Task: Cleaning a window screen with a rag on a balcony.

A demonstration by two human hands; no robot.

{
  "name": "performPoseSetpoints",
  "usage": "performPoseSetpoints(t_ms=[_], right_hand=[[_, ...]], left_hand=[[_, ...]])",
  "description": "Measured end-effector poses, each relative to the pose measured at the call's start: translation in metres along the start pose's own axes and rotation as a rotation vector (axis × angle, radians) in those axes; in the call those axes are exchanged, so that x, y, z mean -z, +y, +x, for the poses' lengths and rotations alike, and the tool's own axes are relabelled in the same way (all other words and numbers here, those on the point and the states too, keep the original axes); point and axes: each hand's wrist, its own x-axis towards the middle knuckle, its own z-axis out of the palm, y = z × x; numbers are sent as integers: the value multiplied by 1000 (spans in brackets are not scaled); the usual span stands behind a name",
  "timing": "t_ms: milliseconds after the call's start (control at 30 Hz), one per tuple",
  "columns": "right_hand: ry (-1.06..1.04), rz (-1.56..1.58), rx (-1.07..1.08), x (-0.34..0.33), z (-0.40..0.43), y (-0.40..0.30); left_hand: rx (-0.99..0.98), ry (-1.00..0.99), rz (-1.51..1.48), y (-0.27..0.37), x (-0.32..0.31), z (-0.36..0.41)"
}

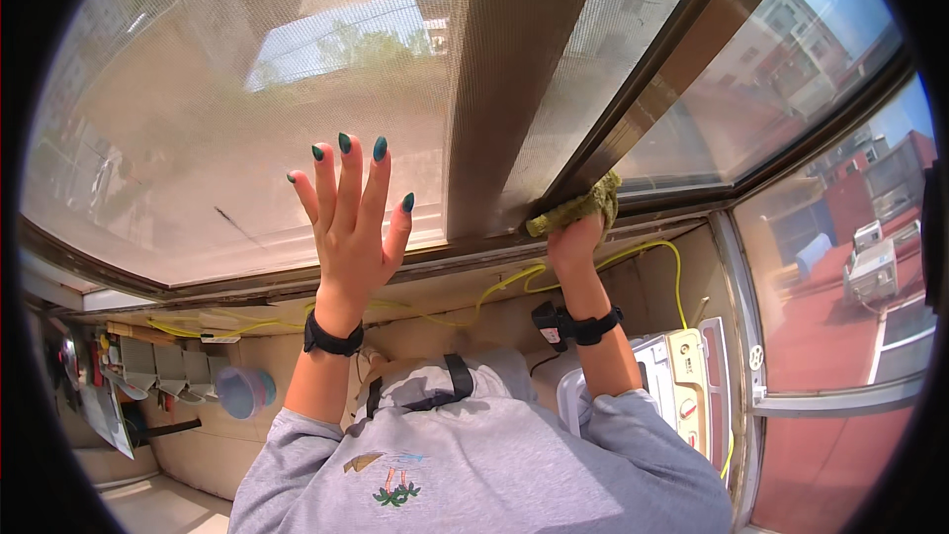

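My left hand (351,230) is raised with its fingers spread in front of the mesh window screen (185,163). It holds nothing; whether the palm touches the screen I cannot tell. To its right, my right hand (577,241) grips a green cloth (582,208). The cloth is bunched at the foot of the dark metal window frame (615,119), beside the lower track, and covers most of my fingers. A broad brown upright (511,81) of the window stands between the two hands.
A yellow cable (489,289) runs along the wall below the sill. A white appliance with a cream control panel (689,378) stands at the right. A blue bucket (241,393) and several grey bins (152,367) are at the left. Side window panes (838,274) flank the right.
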Motion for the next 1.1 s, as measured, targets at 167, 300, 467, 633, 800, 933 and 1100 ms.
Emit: performPoseSetpoints(t_ms=[167,300,467,633,800,933,1100], right_hand=[[257,581,-138,-29,19,-107],[-626,794,76,-43,83,-211],[-890,600,260,-83,122,-251],[-1022,288,635,-92,120,-241],[-906,765,-407,-66,113,-210],[-849,663,-413,-43,89,-163],[-706,3,-228,-11,56,-90]], left_hand=[[-9,-50,8,-3,5,-6],[20,-51,-28,-5,7,-4],[28,-17,-27,-4,6,-2],[27,34,-84,-8,9,-2],[33,20,-107,-6,11,-5],[32,65,-96,-4,6,-5],[51,65,-55,-4,4,-7]])
